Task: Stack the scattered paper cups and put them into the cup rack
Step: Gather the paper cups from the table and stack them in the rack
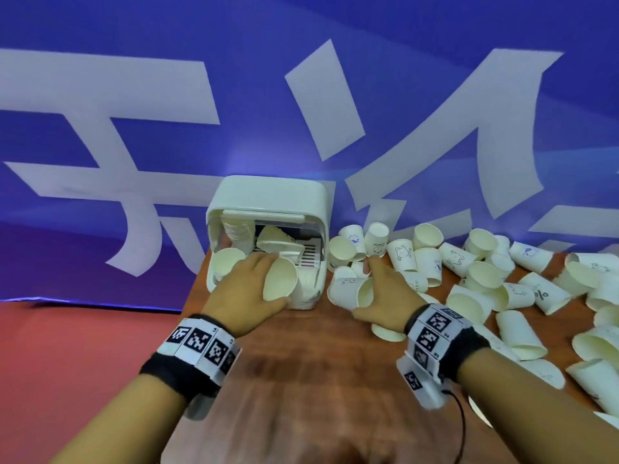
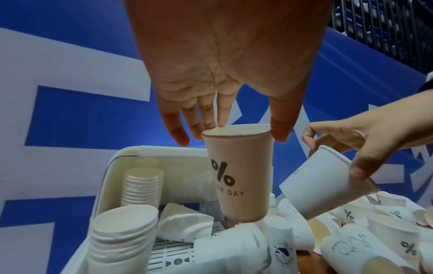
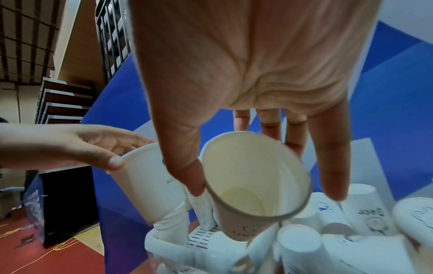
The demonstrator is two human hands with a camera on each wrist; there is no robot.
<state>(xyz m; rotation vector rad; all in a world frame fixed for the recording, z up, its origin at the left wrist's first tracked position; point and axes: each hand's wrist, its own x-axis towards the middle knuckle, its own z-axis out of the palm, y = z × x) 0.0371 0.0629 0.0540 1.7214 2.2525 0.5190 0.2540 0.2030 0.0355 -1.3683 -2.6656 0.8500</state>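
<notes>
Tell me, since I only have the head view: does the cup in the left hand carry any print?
Observer: Yes. In the left wrist view the left hand holds the left cup by its rim, and its wall shows a percent sign above "DAY".
Reviewer: How does the right hand grip its cup?
Observer: In the right wrist view, the right hand has its thumb at the near rim of the right cup, with fingers behind the far rim.
Reviewer: Anything inside?
Observer: No, it is bare to the bottom.
</notes>
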